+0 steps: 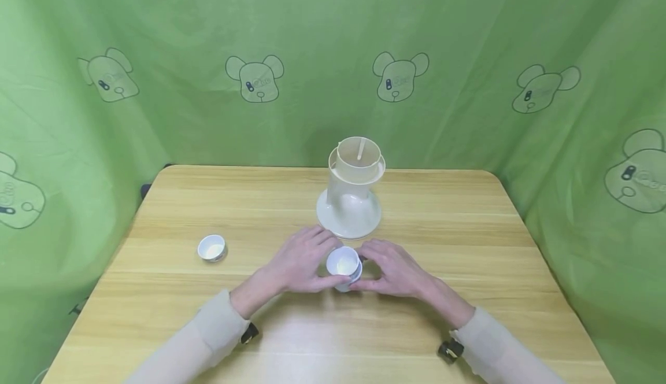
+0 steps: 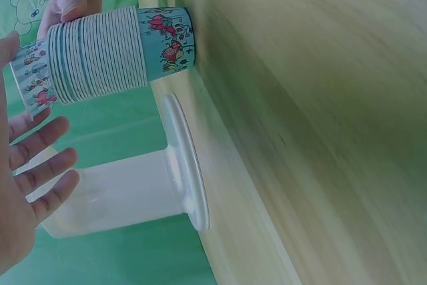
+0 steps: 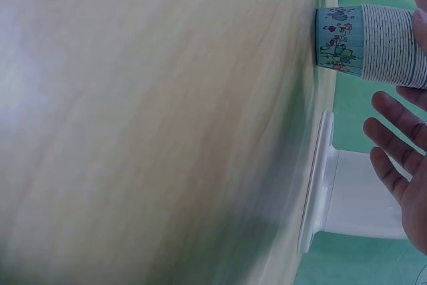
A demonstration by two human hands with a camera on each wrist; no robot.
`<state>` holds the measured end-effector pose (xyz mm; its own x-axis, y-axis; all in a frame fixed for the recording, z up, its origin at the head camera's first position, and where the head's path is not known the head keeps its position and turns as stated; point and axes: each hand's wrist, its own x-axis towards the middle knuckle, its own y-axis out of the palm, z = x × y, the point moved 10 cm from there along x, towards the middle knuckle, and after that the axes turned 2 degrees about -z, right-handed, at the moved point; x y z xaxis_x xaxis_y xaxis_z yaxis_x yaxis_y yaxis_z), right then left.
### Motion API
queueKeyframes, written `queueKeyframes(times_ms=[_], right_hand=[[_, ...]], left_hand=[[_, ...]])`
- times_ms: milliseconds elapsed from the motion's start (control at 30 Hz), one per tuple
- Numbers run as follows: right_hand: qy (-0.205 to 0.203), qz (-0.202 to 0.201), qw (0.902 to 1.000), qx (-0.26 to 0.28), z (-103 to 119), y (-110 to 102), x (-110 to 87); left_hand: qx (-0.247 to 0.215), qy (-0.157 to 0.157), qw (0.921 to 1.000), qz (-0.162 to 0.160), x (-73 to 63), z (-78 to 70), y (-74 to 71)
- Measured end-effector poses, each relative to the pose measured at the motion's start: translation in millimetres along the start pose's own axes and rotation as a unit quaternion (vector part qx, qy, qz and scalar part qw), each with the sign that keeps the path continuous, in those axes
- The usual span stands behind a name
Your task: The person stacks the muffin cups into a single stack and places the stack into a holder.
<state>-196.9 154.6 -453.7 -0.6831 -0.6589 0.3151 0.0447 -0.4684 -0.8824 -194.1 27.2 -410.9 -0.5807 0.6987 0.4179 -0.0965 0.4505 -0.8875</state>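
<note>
A tall stack of nested paper cups [image 2: 100,55], teal with a floral print, stands upright on the table. Its top cup [image 1: 343,261] sits partly raised out of the rest. My left hand [image 1: 304,261] pinches that top cup between thumb and forefinger, the other fingers spread. On the opposite side, my right hand [image 1: 398,271] holds the stack's upper part with thumb and forefinger. Its other fingers [image 3: 393,141] hang loose. Just behind the stack is a white cylindrical holder [image 1: 350,193] on a round base, with a cup-shaped insert [image 1: 359,155] in its top.
A single paper cup [image 1: 212,248] stands on the left of the wooden table [image 1: 442,216]. Green curtains [image 1: 322,25] with printed bear heads hang close behind and at both sides.
</note>
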Motion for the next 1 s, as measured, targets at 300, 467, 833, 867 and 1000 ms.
queueKeyframes(times_ms=[300,467,833,867,1000], right_hand=[[0.0,0.001,1.0,0.002,0.3,0.1,-0.3],[-0.003,-0.003,1.0,0.003,1.1,-0.3,-0.3],[0.0,0.002,1.0,0.003,0.0,-0.6,-0.7],[0.0,0.003,1.0,0.003,0.0,-0.5,-0.8],[-0.001,0.003,1.0,0.001,0.6,-0.4,-0.8]], left_hand=[[0.01,0.003,0.9998,0.015,1.2,-2.9,6.6],[0.015,0.001,0.9997,0.018,1.0,-3.1,9.2],[-0.014,-0.006,0.9998,0.013,0.9,-1.8,14.6],[-0.016,-0.005,0.9998,0.013,0.5,-1.8,14.9],[-0.019,-0.005,0.9997,0.011,-0.2,-1.4,15.1]])
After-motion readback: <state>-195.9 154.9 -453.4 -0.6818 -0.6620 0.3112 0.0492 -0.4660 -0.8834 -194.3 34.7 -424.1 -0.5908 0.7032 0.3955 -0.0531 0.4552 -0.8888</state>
